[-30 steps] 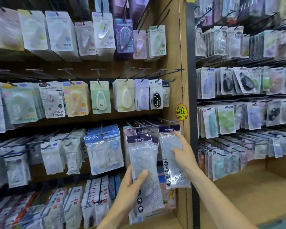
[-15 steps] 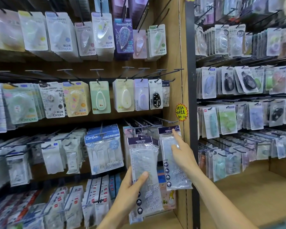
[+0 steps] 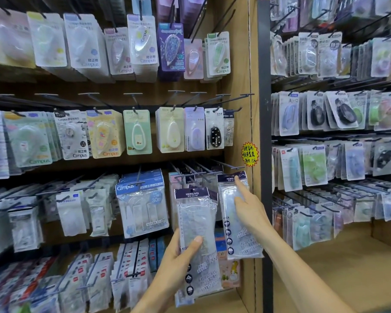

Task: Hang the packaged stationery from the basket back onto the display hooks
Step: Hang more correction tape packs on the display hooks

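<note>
My left hand (image 3: 178, 256) grips a clear Kokuyo packet (image 3: 195, 222) with a dark purple header, held upright in front of the lower hook row. A second Kokuyo packet (image 3: 229, 199) of the same kind is under my right hand (image 3: 248, 208), whose index finger points up at the packet's header near the tip of a black display hook (image 3: 228, 166). I cannot tell whether this packet hangs on the hook. The basket is out of view.
Wooden pegboard shelving is packed with hanging correction-tape packets: a blue Campus packet (image 3: 142, 199) left of my hands, several bare hooks (image 3: 190, 171) above them. A dark upright post (image 3: 264, 154) divides off the right display. A yellow price sticker (image 3: 249, 153) sits on the side panel.
My right index finger has slid a little up the right packet toward its header. My left hand and its packet stay almost where they were.
</note>
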`<action>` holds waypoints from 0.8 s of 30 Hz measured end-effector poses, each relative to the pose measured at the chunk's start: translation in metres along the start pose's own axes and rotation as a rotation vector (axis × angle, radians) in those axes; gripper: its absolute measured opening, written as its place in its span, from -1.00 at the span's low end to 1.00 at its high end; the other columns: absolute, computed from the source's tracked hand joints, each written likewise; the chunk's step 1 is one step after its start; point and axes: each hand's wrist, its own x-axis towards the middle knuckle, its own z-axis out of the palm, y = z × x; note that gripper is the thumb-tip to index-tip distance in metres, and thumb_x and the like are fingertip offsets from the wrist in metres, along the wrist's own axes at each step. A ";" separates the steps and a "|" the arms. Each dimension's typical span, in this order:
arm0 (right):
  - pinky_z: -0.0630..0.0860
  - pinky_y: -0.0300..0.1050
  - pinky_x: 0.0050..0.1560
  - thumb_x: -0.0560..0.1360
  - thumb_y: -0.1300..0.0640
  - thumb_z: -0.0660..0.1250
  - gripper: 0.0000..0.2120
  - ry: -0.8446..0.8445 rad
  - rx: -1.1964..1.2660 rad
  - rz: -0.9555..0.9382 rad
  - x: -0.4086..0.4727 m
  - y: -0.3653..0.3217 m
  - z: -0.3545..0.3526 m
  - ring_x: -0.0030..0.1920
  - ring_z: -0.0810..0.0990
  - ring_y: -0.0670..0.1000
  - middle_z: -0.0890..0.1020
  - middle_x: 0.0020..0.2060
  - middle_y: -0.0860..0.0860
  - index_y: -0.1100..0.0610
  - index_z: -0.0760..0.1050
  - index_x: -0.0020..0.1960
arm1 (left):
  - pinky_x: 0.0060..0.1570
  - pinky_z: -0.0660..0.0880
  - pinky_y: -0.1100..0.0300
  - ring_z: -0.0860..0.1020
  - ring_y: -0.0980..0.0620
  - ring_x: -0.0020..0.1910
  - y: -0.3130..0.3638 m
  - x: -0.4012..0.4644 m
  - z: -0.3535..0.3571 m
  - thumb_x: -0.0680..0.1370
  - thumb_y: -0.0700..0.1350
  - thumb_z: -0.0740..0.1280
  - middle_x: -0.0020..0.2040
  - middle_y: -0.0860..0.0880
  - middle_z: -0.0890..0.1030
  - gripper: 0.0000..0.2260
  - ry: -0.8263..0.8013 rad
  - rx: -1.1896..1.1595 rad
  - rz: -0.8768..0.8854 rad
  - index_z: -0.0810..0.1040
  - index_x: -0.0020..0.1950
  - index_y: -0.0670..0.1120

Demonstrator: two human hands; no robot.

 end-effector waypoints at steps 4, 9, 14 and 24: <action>0.39 -0.16 -0.39 0.62 0.03 -0.01 -0.41 -0.032 -0.057 0.037 0.015 0.004 0.009 -0.36 0.40 -0.04 0.54 0.27 0.16 -0.43 0.02 0.56 | 0.07 0.47 0.34 0.65 0.34 0.13 0.001 0.001 0.002 0.62 0.06 0.37 0.16 0.34 0.67 -0.66 0.005 -0.013 0.002 0.43 0.36 0.31; 0.60 0.02 -0.10 0.61 0.20 0.07 -0.31 -0.137 -0.170 0.049 0.053 0.001 0.024 -0.12 0.54 0.12 0.18 0.54 0.22 -0.35 0.00 0.60 | 0.01 0.53 0.40 0.64 0.33 0.14 0.004 0.001 0.003 0.63 0.03 0.36 0.18 0.32 0.67 -0.68 -0.005 0.015 0.015 0.46 0.37 0.26; 0.57 0.05 0.13 0.67 0.23 0.13 -0.38 -0.064 -0.141 0.026 0.043 -0.006 0.027 0.08 0.58 0.12 0.32 0.46 0.21 -0.21 0.12 0.62 | -0.01 0.57 0.39 0.66 0.26 0.15 0.003 0.001 0.005 0.63 0.01 0.39 0.20 0.20 0.70 -0.72 -0.005 0.039 0.005 0.51 0.33 0.20; 0.52 -0.26 -0.13 0.47 0.12 0.56 -0.41 0.057 0.424 0.015 -0.073 -0.006 0.016 0.01 0.64 -0.11 0.64 0.03 -0.04 -0.11 0.30 0.34 | 0.16 0.62 0.15 0.71 0.15 0.10 -0.011 0.018 0.034 0.44 -0.04 0.60 0.09 0.16 0.74 -0.55 0.084 0.028 0.066 0.56 0.28 0.11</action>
